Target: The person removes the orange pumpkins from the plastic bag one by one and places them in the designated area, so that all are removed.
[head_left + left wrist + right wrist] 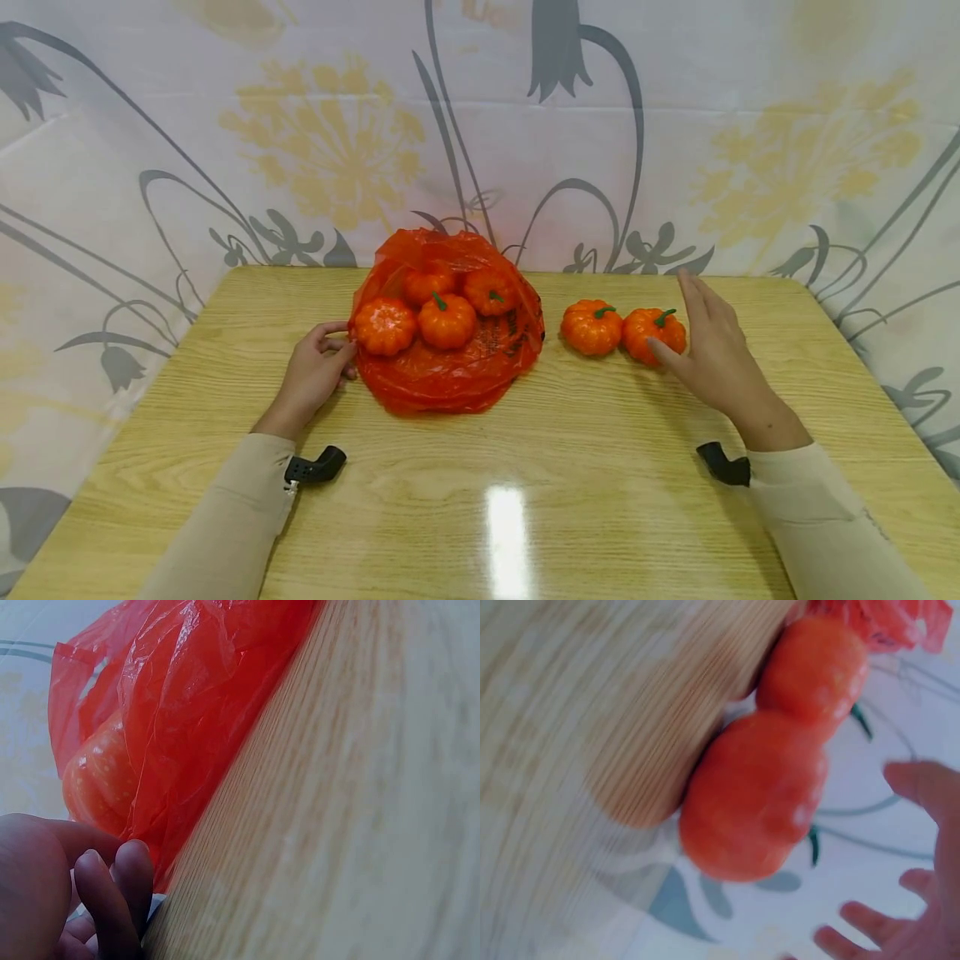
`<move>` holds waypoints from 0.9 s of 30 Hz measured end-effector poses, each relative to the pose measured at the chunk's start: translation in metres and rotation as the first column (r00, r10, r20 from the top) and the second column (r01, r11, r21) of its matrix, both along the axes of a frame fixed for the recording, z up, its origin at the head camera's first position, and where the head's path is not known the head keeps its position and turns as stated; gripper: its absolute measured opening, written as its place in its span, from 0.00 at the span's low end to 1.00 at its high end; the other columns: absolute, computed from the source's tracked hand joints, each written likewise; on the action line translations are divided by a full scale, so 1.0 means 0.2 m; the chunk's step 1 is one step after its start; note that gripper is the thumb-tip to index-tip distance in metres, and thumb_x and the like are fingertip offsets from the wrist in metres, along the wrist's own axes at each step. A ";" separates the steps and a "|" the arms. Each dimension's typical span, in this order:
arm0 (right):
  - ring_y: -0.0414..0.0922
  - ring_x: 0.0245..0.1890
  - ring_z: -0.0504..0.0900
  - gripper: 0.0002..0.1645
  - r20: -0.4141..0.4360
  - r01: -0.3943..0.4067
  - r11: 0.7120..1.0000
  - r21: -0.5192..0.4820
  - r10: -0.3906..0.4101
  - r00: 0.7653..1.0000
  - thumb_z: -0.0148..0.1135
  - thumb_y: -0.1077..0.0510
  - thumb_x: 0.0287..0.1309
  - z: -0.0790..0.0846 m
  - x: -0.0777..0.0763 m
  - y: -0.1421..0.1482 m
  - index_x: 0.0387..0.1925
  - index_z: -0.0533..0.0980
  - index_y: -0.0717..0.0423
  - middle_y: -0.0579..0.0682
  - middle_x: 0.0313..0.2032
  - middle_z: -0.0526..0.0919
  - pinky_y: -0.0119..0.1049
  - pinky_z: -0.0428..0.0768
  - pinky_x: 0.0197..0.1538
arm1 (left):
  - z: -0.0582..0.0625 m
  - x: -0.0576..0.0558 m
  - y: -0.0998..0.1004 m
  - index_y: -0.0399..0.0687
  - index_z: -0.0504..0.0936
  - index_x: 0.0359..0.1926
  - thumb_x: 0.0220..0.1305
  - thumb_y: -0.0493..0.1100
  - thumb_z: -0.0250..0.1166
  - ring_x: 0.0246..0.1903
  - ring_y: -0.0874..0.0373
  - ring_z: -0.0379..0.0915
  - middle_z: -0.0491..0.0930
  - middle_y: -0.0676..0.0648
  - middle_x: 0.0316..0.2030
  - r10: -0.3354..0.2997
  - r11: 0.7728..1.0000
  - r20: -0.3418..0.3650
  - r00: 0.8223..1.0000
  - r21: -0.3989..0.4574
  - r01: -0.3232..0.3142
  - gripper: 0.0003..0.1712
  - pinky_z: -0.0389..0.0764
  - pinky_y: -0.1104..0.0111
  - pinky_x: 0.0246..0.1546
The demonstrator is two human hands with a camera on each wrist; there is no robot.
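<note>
A red plastic bag (pixel 442 392) lies on the table with several small orange pumpkins (pixel 447 322) in it. At the bag's left edge, my left hand (pixel 318 367) pinches the plastic between thumb and fingers, close to a pumpkin (pixel 97 780) seen through the film in the left wrist view. Two more pumpkins with green stems stand side by side right of the bag, a left one (pixel 591 327) and a right one (pixel 645 333). My right hand (pixel 716 358) hovers just beside the right pumpkin (pixel 754 799), fingers extended and thumb apart, holding nothing.
The pumpkins and bag rest on a light wooden table (pixel 420 500). Behind its far edge hangs a pale cloth (pixel 480 150) with grey and yellow flowers. A black wrist mount (pixel 318 465) sits on the left sleeve, another mount (pixel 723 464) on the right.
</note>
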State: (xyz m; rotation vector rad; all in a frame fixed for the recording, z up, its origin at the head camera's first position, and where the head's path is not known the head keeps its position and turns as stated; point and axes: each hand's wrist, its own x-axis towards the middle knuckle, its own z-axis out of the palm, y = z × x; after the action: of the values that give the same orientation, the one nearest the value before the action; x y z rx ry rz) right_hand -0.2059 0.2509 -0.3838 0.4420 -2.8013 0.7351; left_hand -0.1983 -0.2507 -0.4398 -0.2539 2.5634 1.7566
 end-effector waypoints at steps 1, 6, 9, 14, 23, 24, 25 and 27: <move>0.74 0.71 0.50 0.57 -0.047 0.005 1.000 -0.015 -0.006 0.999 0.68 0.58 0.60 0.00 0.01 -0.02 0.79 0.44 0.55 0.70 0.75 0.50 0.75 0.51 0.67 | 0.00 0.00 0.00 0.42 0.66 0.68 0.74 0.43 0.57 0.23 0.66 0.76 0.78 0.47 0.40 -0.002 1.000 -0.002 1.000 0.002 0.002 0.26 0.79 0.73 0.22; 0.68 0.70 0.56 0.42 -0.186 0.001 0.996 -0.092 -0.018 0.982 0.68 0.62 0.59 0.02 0.03 -0.14 0.72 0.62 0.59 0.66 0.70 0.61 0.71 0.56 0.67 | 0.00 0.00 0.00 0.42 0.66 0.68 0.74 0.43 0.57 0.23 0.66 0.76 0.78 0.48 0.40 -0.004 1.000 -0.005 1.000 0.003 0.004 0.26 0.79 0.73 0.22; 0.67 0.69 0.59 0.36 -0.227 -0.039 0.993 -0.108 0.013 0.974 0.68 0.63 0.59 0.02 0.04 -0.20 0.68 0.67 0.61 0.66 0.68 0.64 0.68 0.61 0.66 | 0.00 0.00 0.00 0.42 0.66 0.69 0.74 0.44 0.57 0.23 0.66 0.76 0.78 0.48 0.40 -0.005 1.000 -0.001 1.000 -0.003 0.005 0.26 0.79 0.73 0.23; 0.66 0.68 0.62 0.31 -0.252 -0.082 0.991 -0.105 0.053 0.966 0.69 0.63 0.58 0.01 0.05 -0.29 0.63 0.72 0.61 0.65 0.66 0.67 0.66 0.68 0.63 | 0.01 0.00 0.00 0.43 0.65 0.69 0.74 0.45 0.57 0.24 0.65 0.77 0.78 0.46 0.41 -0.017 1.000 0.000 1.000 -0.005 0.017 0.27 0.79 0.72 0.23; 0.63 0.67 0.66 0.29 -0.194 -0.114 0.989 -0.095 0.094 0.976 0.67 0.58 0.62 0.01 0.03 -0.44 0.63 0.73 0.59 0.63 0.66 0.68 0.61 0.77 0.57 | 0.00 0.00 0.00 0.42 0.65 0.69 0.74 0.44 0.57 0.23 0.66 0.76 0.78 0.46 0.41 -0.020 1.000 -0.004 1.000 0.002 0.020 0.26 0.79 0.73 0.23; 0.63 0.67 0.66 0.29 -0.183 -0.119 0.988 -0.099 0.099 0.978 0.67 0.57 0.63 0.01 0.03 -0.46 0.64 0.73 0.59 0.62 0.66 0.68 0.61 0.77 0.57 | 0.00 0.00 0.00 0.42 0.65 0.69 0.74 0.44 0.57 0.23 0.66 0.76 0.78 0.46 0.41 -0.018 1.000 -0.004 1.000 0.001 0.018 0.26 0.79 0.73 0.23; 0.63 0.67 0.66 0.29 -0.172 -0.124 0.987 -0.102 0.105 0.979 0.67 0.56 0.63 0.01 0.03 -0.48 0.64 0.73 0.59 0.62 0.66 0.69 0.61 0.76 0.58 | 0.00 0.00 0.00 0.42 0.65 0.69 0.74 0.44 0.57 0.23 0.66 0.76 0.78 0.46 0.41 -0.017 1.000 -0.004 1.000 0.001 0.017 0.26 0.79 0.73 0.23; 0.62 0.68 0.66 0.29 -0.155 -0.135 0.985 -0.104 0.118 0.981 0.66 0.55 0.64 0.02 0.02 -0.53 0.64 0.73 0.59 0.61 0.66 0.69 0.60 0.74 0.62 | 0.00 0.00 0.00 0.42 0.65 0.69 0.74 0.44 0.57 0.23 0.66 0.76 0.78 0.46 0.41 -0.015 1.000 -0.003 1.000 -0.002 0.015 0.26 0.79 0.73 0.23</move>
State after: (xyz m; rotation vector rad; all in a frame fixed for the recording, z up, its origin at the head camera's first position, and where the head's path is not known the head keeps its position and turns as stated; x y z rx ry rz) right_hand -0.2022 0.1453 -0.3804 0.6313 -2.5969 0.8466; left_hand -0.1980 -0.2514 -0.4394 -0.2309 2.5620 1.7515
